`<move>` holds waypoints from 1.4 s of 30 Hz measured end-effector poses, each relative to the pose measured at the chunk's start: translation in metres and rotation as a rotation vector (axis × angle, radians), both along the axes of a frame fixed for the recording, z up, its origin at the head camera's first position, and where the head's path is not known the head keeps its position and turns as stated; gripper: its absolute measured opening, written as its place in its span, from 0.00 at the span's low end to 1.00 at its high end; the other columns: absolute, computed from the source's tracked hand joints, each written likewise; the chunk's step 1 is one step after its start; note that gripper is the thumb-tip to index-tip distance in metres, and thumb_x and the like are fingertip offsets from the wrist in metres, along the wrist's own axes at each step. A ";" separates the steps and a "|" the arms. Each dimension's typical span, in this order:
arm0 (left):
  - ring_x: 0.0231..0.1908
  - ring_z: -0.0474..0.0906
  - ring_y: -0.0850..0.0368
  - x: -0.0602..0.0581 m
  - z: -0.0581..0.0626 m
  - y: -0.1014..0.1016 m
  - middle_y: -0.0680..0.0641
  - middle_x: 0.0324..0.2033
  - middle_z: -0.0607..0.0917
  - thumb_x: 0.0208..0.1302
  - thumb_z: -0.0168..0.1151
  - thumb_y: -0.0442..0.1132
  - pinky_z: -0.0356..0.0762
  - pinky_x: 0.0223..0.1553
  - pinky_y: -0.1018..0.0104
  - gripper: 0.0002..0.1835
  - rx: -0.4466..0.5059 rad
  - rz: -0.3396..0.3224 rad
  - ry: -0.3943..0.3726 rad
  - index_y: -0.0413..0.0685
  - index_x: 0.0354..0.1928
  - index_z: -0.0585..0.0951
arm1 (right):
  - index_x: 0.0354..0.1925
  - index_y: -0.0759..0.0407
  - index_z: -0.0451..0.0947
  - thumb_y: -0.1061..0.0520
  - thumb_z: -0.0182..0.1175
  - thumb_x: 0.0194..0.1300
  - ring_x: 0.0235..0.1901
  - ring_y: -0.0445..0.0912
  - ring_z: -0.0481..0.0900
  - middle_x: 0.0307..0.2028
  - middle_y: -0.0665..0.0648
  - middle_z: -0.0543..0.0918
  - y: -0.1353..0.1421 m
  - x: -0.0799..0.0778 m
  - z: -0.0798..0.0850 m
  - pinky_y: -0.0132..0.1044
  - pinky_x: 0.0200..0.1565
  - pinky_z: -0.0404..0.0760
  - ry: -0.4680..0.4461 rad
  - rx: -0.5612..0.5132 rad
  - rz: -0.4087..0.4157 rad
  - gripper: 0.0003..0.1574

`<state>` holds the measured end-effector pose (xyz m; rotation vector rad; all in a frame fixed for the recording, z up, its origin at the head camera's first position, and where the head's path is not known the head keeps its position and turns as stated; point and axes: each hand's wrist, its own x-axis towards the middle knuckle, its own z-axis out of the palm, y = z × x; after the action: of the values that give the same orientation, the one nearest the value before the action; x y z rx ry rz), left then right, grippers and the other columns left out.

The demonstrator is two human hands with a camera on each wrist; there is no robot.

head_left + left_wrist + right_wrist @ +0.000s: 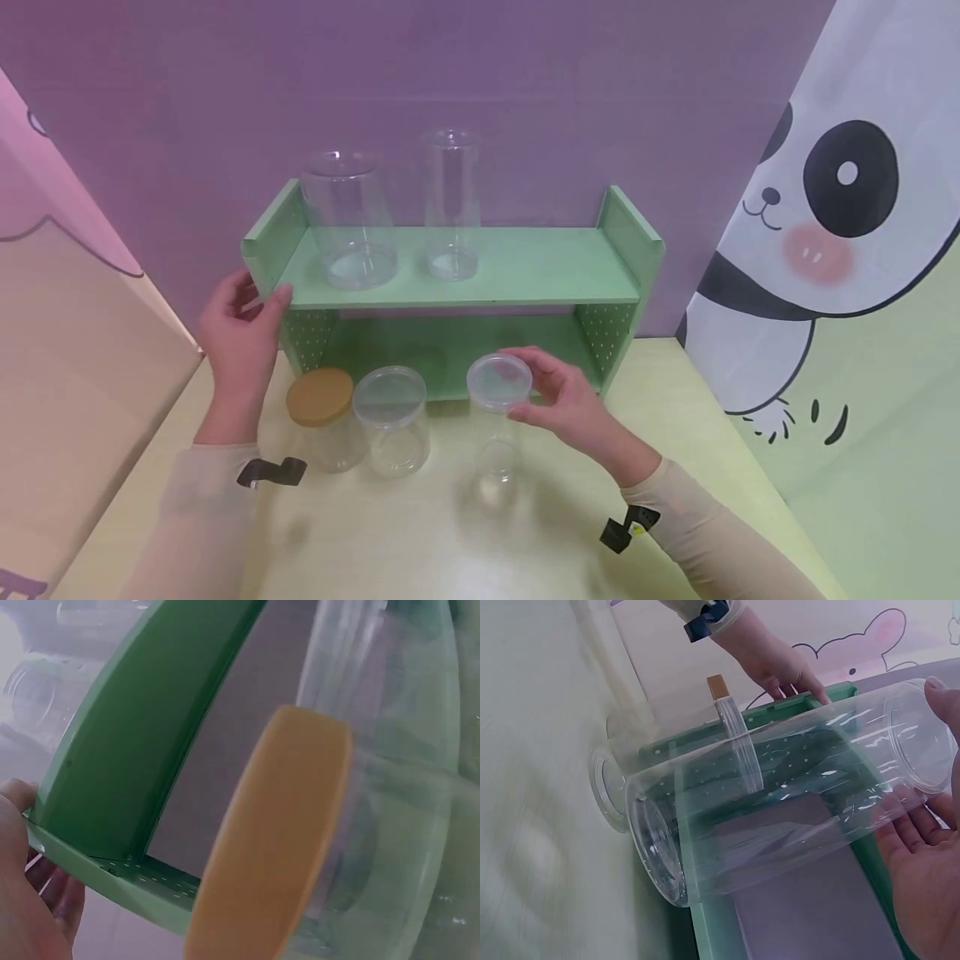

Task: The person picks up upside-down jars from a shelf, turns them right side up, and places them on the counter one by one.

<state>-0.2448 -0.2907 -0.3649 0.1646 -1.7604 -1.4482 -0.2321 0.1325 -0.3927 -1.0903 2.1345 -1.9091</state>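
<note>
Along the back edge of the desk [420, 550] stood a green shelf [547, 258], front left corner pinched by a left hand [243, 337]; before its front edge, curled fingers of a right hand [562, 400] gripped a tall clear jar [491, 433] near its top; leftward stood two shorter lidded jars [393, 433].

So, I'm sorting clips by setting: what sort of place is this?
Perhaps a playroom corner, judging by the cartoon panda mural, green two-tier shelf and pale table.
</note>
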 end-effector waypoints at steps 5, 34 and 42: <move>0.49 0.88 0.64 -0.002 0.001 -0.001 0.47 0.54 0.92 0.71 0.77 0.36 0.86 0.52 0.76 0.22 0.120 -0.095 0.009 0.45 0.65 0.89 | 0.73 0.66 0.76 0.75 0.75 0.61 0.65 0.56 0.82 0.66 0.63 0.83 -0.002 -0.004 -0.005 0.42 0.71 0.81 -0.006 0.002 -0.007 0.43; 0.46 0.88 0.61 -0.003 -0.003 0.009 0.55 0.43 0.92 0.72 0.74 0.35 0.86 0.51 0.75 0.17 0.186 -0.072 0.064 0.45 0.60 0.92 | 0.74 0.62 0.72 0.71 0.77 0.64 0.69 0.65 0.80 0.70 0.64 0.79 -0.059 -0.035 -0.045 0.56 0.61 0.88 -0.091 0.029 -0.035 0.44; 0.44 0.88 0.62 -0.004 -0.005 0.008 0.56 0.41 0.92 0.72 0.73 0.35 0.86 0.51 0.74 0.16 0.156 -0.049 0.069 0.45 0.59 0.92 | 0.74 0.61 0.72 0.69 0.77 0.64 0.69 0.67 0.79 0.70 0.64 0.78 -0.066 -0.041 -0.058 0.48 0.54 0.92 -0.123 0.032 -0.042 0.43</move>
<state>-0.2491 -0.2824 -0.3699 0.1519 -1.6065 -1.6084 -0.2733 0.0667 -0.4509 -0.9046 2.1294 -1.8993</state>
